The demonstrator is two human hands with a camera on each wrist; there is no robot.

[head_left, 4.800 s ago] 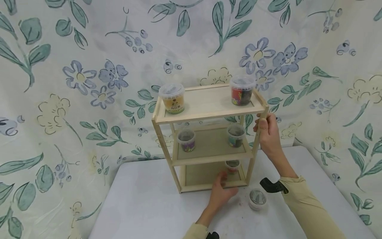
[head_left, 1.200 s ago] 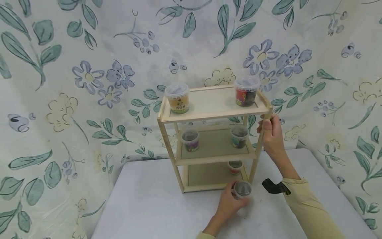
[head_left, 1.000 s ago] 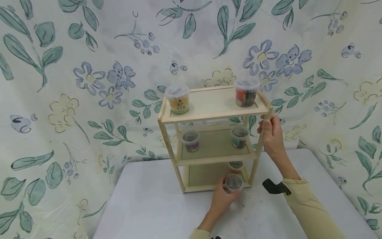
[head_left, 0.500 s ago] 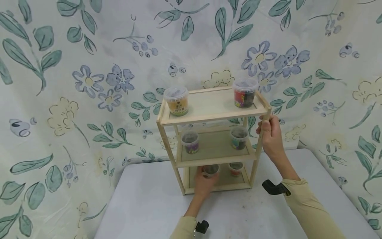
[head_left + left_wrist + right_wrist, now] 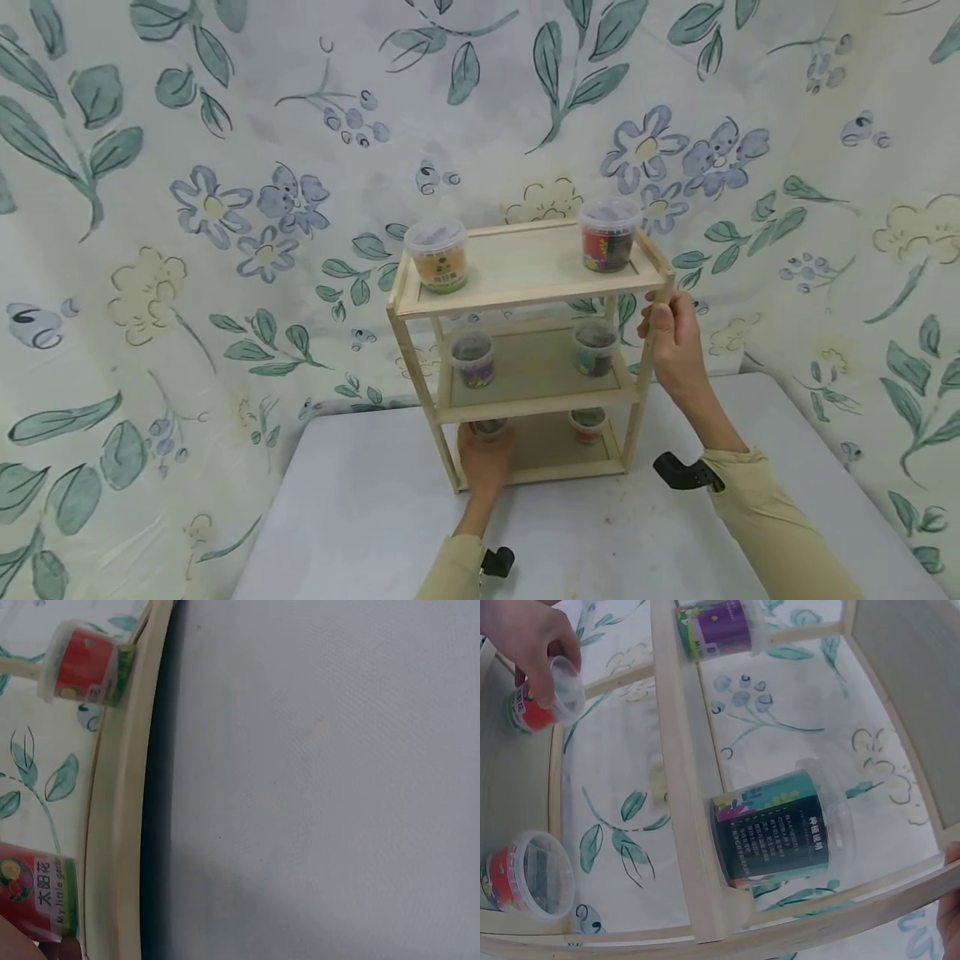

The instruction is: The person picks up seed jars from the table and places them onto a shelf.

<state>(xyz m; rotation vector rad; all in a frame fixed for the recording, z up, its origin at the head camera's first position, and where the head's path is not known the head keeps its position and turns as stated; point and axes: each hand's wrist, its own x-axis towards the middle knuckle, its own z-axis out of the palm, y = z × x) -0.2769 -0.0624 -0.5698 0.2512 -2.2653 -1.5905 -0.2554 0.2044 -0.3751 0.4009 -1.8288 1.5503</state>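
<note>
My left hand (image 5: 485, 457) reaches into the bottom shelf at its left end, gripping a clear-lidded plastic cup (image 5: 491, 427) with a red label. In the right wrist view the fingers of that hand wrap the same cup (image 5: 543, 701). My right hand (image 5: 677, 346) grips the right front post of the wooden three-tier shelf (image 5: 528, 292), just under the top board. Another red-labelled cup (image 5: 588, 423) stands at the right end of the bottom shelf. On the middle shelf are a purple cup (image 5: 472, 358) and a teal cup (image 5: 596, 347).
A yellow cup (image 5: 437, 255) and a red-and-black cup (image 5: 608, 235) stand on the top board, left and right. The shelf stands on a white table (image 5: 337, 500), close to a flower-patterned backdrop (image 5: 247, 125).
My left hand picked up the cup from the table in front of the shelf, carried it leftward and into the bottom shelf's left end. The right hand stays on the post.
</note>
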